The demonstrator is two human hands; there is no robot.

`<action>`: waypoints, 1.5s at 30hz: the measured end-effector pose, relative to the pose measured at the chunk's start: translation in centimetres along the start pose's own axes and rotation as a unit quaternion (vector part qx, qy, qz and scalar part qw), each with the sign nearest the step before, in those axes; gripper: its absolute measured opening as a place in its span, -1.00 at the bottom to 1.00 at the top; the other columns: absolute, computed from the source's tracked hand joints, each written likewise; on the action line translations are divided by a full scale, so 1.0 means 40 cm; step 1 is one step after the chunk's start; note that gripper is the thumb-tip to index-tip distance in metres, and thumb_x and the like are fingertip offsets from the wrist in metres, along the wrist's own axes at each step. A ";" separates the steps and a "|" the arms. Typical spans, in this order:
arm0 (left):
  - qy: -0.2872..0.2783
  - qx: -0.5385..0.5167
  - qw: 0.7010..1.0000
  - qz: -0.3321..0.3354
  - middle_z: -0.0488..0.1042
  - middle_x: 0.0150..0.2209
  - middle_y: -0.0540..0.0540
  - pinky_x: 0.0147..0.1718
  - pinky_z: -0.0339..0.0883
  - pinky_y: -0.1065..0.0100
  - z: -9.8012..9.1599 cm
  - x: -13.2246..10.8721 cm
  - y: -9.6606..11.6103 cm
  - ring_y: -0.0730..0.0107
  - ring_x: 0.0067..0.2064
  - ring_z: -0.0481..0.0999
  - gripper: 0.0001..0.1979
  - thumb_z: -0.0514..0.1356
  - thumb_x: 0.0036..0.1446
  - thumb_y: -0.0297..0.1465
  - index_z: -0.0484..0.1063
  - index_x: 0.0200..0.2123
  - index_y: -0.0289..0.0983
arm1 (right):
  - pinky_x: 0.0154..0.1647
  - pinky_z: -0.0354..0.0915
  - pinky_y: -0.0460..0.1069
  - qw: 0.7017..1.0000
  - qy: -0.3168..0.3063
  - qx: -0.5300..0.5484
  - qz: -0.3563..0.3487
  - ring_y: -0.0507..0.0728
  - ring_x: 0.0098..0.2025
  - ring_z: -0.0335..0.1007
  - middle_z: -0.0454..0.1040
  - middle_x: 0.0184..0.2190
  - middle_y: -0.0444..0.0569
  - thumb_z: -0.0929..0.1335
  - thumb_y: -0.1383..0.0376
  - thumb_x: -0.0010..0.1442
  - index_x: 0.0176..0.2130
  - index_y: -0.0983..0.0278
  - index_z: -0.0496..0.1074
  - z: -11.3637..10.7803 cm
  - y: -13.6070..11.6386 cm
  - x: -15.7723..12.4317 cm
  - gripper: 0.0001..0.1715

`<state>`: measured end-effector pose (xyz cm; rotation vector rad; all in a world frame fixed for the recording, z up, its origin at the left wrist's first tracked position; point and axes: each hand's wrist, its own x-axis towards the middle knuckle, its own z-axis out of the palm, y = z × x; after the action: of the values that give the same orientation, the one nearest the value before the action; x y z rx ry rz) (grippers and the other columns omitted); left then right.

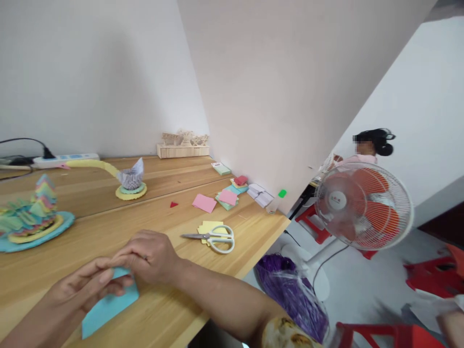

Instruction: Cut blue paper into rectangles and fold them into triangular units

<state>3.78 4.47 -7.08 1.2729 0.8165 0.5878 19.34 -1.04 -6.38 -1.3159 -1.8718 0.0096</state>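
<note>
A light blue sheet of paper (110, 309) with a bent upper edge is held just above the front of the wooden table. My left hand (85, 285) pinches it from the left, thumb in front and fingers partly behind it. My right hand (152, 256) grips its upper edge, the fingertips meeting those of my left hand, so part of the sheet is hidden. Beyond my right hand, scissors with white handles (221, 239) lie over a small stack of yellow paper (212, 226). A small red paper piece (174, 205) lies farther back.
Pink paper (204, 203) and other coloured stacks lie by the wall. A paper swan (131, 179) and a coloured folded-paper model (43, 200) stand left, near a power strip (68, 160). Right of the table are a fan (364, 205), purple bundle (290, 295) and seated person (366, 150).
</note>
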 end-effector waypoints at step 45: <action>0.039 -0.169 0.980 0.098 0.55 -0.37 0.00 -0.23 0.37 0.39 -0.015 -0.009 0.045 0.48 -0.36 0.50 -0.47 0.35 -0.12 -0.43 0.31 -0.03 -0.30 | -0.11 0.24 0.05 0.991 0.042 -0.068 -0.104 0.12 -0.12 0.28 0.48 -0.19 -0.04 0.28 0.48 0.14 -0.22 0.14 0.50 -0.019 -0.010 0.009 -0.68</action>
<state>3.20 4.95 -5.30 1.0264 0.6256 0.8990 19.46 -1.28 -5.50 -1.1855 -1.9569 -0.2821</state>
